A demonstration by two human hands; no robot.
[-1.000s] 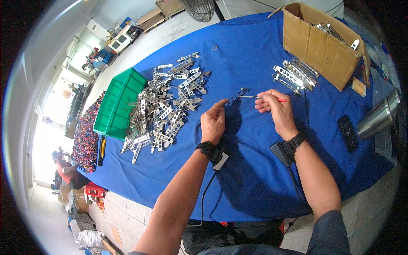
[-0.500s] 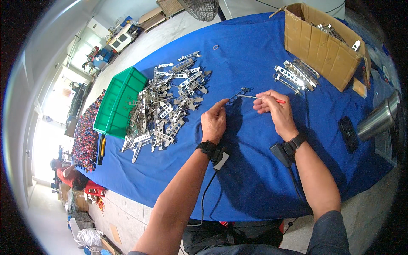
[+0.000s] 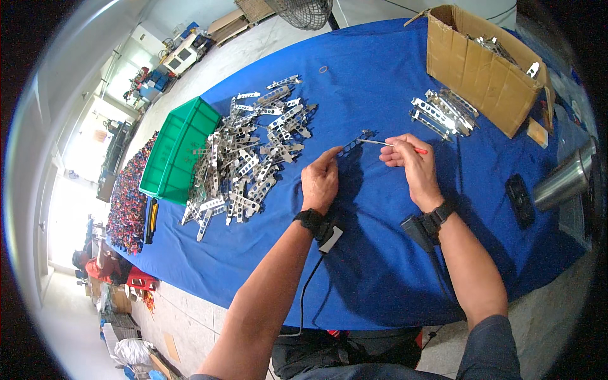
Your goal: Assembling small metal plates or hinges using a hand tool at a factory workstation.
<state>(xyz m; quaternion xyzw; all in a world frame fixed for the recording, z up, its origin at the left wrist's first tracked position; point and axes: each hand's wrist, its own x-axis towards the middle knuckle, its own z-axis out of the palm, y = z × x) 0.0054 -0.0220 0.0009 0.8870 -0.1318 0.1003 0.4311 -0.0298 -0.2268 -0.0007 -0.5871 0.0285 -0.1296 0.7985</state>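
Note:
Between the fingers of my left hand (image 3: 320, 182) is the near end of a slim perforated metal bracket (image 3: 349, 147), which points away to the upper right. My right hand (image 3: 411, 166) is closed around a thin metal tool (image 3: 372, 141) with a red handle, possibly a small screwdriver. Its shaft points left, and its tip is at the bracket's far part; whether they touch is too small to tell. A big loose heap of similar metal brackets (image 3: 248, 166) lies left of my left hand. Beyond my right hand, more brackets (image 3: 443, 115) lie stacked side by side.
A green plastic bin (image 3: 170, 166) stands tilted at the heap's left edge. The cardboard box (image 3: 476, 81) at the far right holds more metal parts. A steel cylinder (image 3: 562, 178) and a black object (image 3: 520, 201) lie at right. Blue cloth (image 3: 373, 266) covers the table; cables trail from both wrists.
The tool's tip has shifted slightly to the right along the bracket. Both hands stay almost in place, and the whole view has moved a little.

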